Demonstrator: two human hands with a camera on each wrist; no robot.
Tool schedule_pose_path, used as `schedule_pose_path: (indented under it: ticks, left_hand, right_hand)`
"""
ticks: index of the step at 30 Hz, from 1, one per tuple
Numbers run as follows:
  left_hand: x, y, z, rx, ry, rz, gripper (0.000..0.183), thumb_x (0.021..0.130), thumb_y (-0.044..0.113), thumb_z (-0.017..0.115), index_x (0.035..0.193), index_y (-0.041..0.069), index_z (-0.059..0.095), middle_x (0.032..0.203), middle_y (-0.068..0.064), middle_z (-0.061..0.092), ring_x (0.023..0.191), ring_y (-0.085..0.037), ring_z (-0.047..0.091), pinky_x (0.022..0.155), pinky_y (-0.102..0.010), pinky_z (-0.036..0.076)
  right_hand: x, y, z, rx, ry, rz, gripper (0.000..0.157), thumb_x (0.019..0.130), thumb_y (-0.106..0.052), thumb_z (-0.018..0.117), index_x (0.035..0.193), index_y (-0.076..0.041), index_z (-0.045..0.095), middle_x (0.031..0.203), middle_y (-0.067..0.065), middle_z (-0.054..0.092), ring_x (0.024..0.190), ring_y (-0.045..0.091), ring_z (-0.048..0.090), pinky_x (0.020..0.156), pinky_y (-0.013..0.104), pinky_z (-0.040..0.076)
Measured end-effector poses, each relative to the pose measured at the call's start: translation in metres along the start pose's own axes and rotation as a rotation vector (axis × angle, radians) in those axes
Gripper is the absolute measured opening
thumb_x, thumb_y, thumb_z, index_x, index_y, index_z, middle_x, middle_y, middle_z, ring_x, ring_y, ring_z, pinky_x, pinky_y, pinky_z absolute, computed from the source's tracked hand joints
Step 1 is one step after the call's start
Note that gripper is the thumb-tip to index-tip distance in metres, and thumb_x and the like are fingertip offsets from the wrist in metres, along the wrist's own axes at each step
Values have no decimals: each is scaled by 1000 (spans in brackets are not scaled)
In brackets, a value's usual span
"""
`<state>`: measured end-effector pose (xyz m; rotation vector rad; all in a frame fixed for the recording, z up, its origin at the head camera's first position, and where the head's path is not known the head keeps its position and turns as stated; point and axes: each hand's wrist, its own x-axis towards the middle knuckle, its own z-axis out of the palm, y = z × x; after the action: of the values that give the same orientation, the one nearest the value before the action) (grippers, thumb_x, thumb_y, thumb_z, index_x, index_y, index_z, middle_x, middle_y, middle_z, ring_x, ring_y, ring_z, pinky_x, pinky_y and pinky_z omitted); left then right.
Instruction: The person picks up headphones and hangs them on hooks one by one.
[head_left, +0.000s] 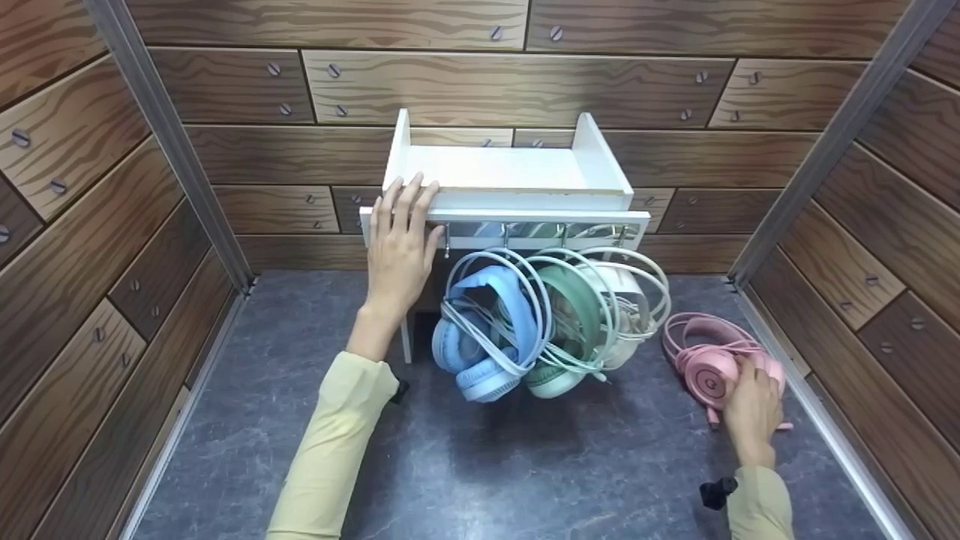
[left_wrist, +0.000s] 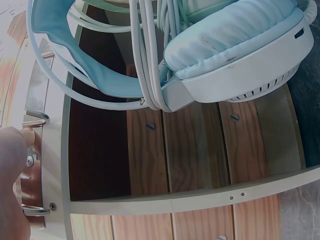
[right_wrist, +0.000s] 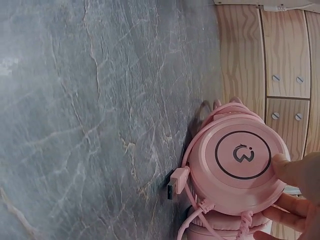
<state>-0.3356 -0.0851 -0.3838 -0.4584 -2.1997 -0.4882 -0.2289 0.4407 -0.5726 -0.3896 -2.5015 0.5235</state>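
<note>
My left hand [head_left: 399, 251] rests with its fingers extended on the front rail [head_left: 536, 217] of a white shelf rack [head_left: 502, 169]. Several metal hooks [head_left: 506, 238] line that rail. Blue headphones [head_left: 487, 330], green headphones [head_left: 574, 307] and white headphones [head_left: 622, 330] hang there, their cables coiled in loops. At the far right, pink headphones [head_left: 709, 375] lie on the floor surface. My right hand [head_left: 752, 409] grips them by an ear cup, the thumb on its outer face [right_wrist: 240, 160] and the other fingers partly hidden behind it. A pink USB plug [right_wrist: 177, 184] sticks out beside the cup.
Wood-patterned panels [head_left: 517, 90] enclose the back and both sides. Metal strips [head_left: 847, 457] edge the dark marbled floor surface [head_left: 480, 480]. A side leg [head_left: 407, 341] supports the rack, and the hanging headphones project forward from it.
</note>
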Motion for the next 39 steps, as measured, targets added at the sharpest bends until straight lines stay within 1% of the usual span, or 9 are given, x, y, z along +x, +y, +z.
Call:
schedule_pose_path:
  ticks: [8,14,16,24,31,35,39]
  left_hand:
    - [0,-1,1,1,6,5,54,104,32,54,155,22,39,163,-2,33,153,-26,20,124,-49,15]
    - [0,-1,1,-4,1,1,55,104,32,55,155,22,38,163,-2,32,153,-25,19,124,-49,15]
    - [0,-1,0,-2,3,5,55,104,32,55,155,22,38,163,-3,32,153,-26,20,124,-50,16]
    - [0,0,0,7,-3,4,55,105,33,53,156,22,37,163,-3,32,153,-26,19,125,-48,14]
    - [-1,-1,0,8,2,3,54,104,33,54,155,21,38,163,-3,33,153,-26,20,124,-50,17]
    - [0,0,0,6,3,-1,55,104,33,54,155,22,38,163,-3,33,153,-26,20,124,-49,16]
    - [0,0,-1,-4,-5,-6,54,104,33,53,155,22,38,163,-3,33,153,-26,19,125,-47,12]
  right_hand:
    - [-5,-4,2,-4,38,-26,33,93,-3,65,125,1,59,111,34,59,101,56,52,74,68,41]
    - [-6,-7,1,-10,12,-21,34,94,-4,65,126,1,58,113,34,58,104,56,52,76,68,42]
    - [-7,-8,1,-8,7,-18,34,94,-5,65,127,2,58,113,34,58,106,56,52,77,69,42]
    - [-13,-12,2,-13,41,-25,32,91,-4,68,122,3,60,111,35,59,102,56,52,79,67,41]
    - [-16,-17,2,-12,25,-3,32,93,-6,67,123,3,60,112,35,58,104,56,52,78,68,41]
    - [-17,-19,3,-18,23,-8,32,93,-6,66,123,4,59,113,35,58,103,56,52,78,68,41]
    - [-19,-22,2,-26,26,-9,33,93,-6,67,123,4,59,111,35,58,102,56,52,78,67,41]
